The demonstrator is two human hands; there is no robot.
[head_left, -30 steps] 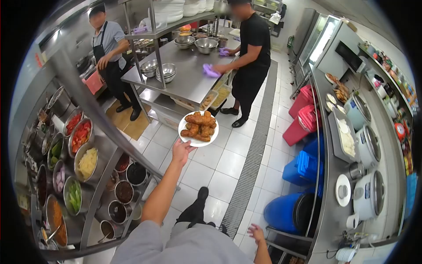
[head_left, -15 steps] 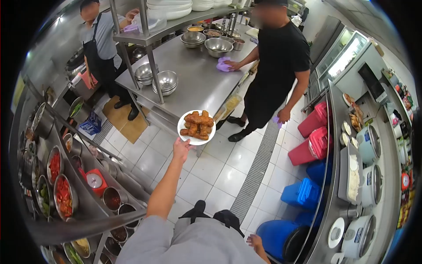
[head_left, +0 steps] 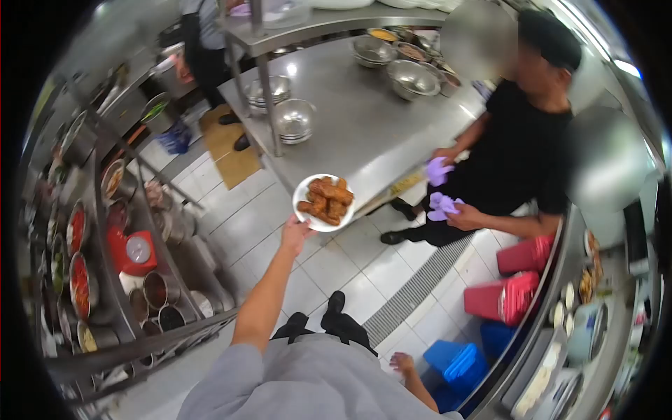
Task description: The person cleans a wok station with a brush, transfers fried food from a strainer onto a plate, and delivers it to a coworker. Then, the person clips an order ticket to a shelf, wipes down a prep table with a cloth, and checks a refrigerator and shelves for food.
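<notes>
Held out at arm's length, my left hand [head_left: 297,234] is shut on the near rim of a white plate [head_left: 299,197]. Browned, glazed pieces of food [head_left: 326,199], like fried chicken, are piled on it. The plate is level, close to the near corner of a steel table [head_left: 350,143]. Low at my right side hangs my right hand [head_left: 402,362], its fingers loosely apart and nothing visible in them.
A co-worker in black [head_left: 511,154] stands at the table's right end, holding purple cloths [head_left: 441,203]. Stacked metal bowls [head_left: 294,119] sit on the table. Ingredient containers [head_left: 80,280] line the left; red bins [head_left: 504,294] and a blue bin [head_left: 455,364] stand right.
My view has turned and I have moved nearer the table with the plate. The co-worker in black has lifted the purple cloth off the table and faces me more, both hands now before the body.
</notes>
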